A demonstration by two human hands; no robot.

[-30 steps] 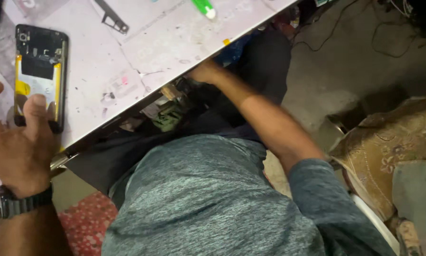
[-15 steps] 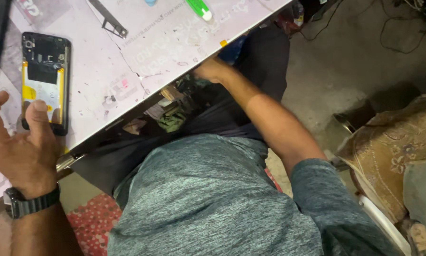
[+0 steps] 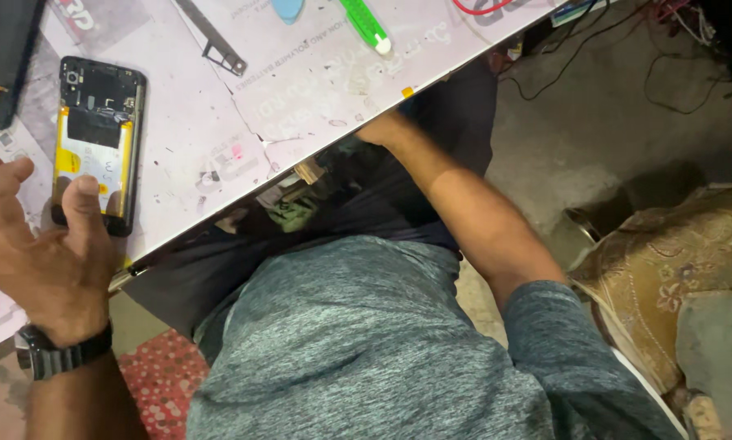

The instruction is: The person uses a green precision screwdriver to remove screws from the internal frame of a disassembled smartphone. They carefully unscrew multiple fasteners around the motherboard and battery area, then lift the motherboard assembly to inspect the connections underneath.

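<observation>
White worktop (image 3: 301, 90), scuffed and printed, runs diagonally across the head view; its near edge drops from upper right to lower left, and the person's lap sits right below it. Open bare surface lies between the opened phone (image 3: 97, 143) and the table edge, and more to the phone's right before the metal bracket (image 3: 213, 39) and green-handled tool (image 3: 364, 23) near the top. A blue pick (image 3: 287, 8) is cut off by the top edge, and a dark panel (image 3: 3, 61) lies at the far left, just beside the phone.

Phone lies back-off, long axis roughly upright in view, yellow-framed battery (image 3: 93, 167) exposed, with its lower end near the table edge.

Left hand (image 3: 36, 244) sits at the phone's lower-left corner, fingers spread loosely and not clamped on anything. One fingertip (image 3: 85, 187) rests on the battery's lower part; the other fingers lie off the phone to its left. Black wristwatch (image 3: 60, 354) on that wrist.

Right hand (image 3: 382, 130) is tucked under the table edge, mostly hidden; can't tell how its fingers are set or whether it holds anything. Forearm runs back down to the grey sleeve.
</observation>
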